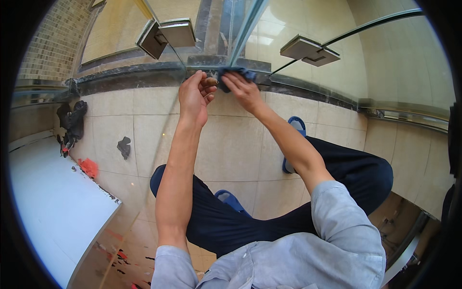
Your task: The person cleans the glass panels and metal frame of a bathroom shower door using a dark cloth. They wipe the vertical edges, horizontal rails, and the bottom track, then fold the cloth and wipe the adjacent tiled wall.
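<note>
My right hand (242,89) presses a bunched dark blue cloth (249,72) down at the dark stone sill (162,74), where the edge of an upright glass panel (247,29) meets it. Just left of the cloth, my left hand (195,97) is raised with its fingers curled. Something small and brown (211,82) shows at those fingers; whether it is held or is part of a finger is unclear. Two square metal glass hinges, one on the left (177,32) and one on the right (301,48), sit on the glass either side of my hands.
Beige floor tiles (227,151) lie under my feet in blue slippers (232,202). At left are black plastic bags (74,119), a dark scrap (124,147), a red plastic scrap (88,167) and a white panel (54,206) with a chipped edge. A glass door edge (371,25) runs upper right.
</note>
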Available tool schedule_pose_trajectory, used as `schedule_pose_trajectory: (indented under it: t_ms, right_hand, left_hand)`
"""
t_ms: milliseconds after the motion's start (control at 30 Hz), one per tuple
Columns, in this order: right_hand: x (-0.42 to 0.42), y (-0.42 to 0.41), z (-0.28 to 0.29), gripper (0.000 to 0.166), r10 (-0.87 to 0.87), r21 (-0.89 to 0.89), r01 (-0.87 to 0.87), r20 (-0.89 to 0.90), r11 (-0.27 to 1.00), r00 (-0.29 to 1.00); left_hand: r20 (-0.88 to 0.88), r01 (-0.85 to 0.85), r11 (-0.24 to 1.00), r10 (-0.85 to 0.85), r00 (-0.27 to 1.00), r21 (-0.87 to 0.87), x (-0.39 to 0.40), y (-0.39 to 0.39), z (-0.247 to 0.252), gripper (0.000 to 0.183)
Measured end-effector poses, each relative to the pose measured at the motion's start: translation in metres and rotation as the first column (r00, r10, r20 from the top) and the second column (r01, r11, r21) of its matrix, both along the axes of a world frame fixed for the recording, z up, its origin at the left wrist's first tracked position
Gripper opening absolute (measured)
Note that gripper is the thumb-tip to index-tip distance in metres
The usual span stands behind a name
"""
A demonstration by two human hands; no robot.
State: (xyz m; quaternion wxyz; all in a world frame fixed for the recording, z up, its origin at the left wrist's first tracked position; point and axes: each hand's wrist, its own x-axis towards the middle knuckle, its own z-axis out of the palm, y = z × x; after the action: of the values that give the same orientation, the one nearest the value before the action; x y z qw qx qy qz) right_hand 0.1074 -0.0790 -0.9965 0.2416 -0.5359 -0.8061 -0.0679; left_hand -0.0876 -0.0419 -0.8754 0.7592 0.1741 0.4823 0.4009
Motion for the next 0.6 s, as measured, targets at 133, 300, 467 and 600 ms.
schedule_pose_trajectory:
  t_ms: [133, 300, 467, 600]
  right_hand:
    - [0.043, -0.030, -0.003, 0.044, -0.142, 0.036, 0.143, -0.025, 0.989, 0.990]
    - [0.041, -0.049, -0.026, 0.045, -0.442, 0.027, 0.485, -0.367, 0.874, 0.818]
    - [0.024, -0.040, -0.061, 0.033, -0.557, -0.536, 0.498, -0.821, 0.682, -0.120]
    - [0.042, -0.035, -0.069, 0.030, -0.489, -0.511, 0.223, -0.859, 0.830, -0.152]
  left_hand:
    - [-0.007, 0.010, 1.000, -0.010, 1.000, -0.001, 0.000, 0.000, -0.002, 0.017]
    - [-0.026, 0.020, 1.000, -0.019, 0.999, 0.008, -0.003, -0.002, -0.003, 0.017]
    - [-0.046, 0.024, 1.000, -0.024, 0.999, 0.005, -0.006, -0.003, -0.002, 0.016]
    - [-0.069, 0.008, 1.000, -0.009, 0.998, -0.010, -0.007, -0.004, -0.001, 0.016]
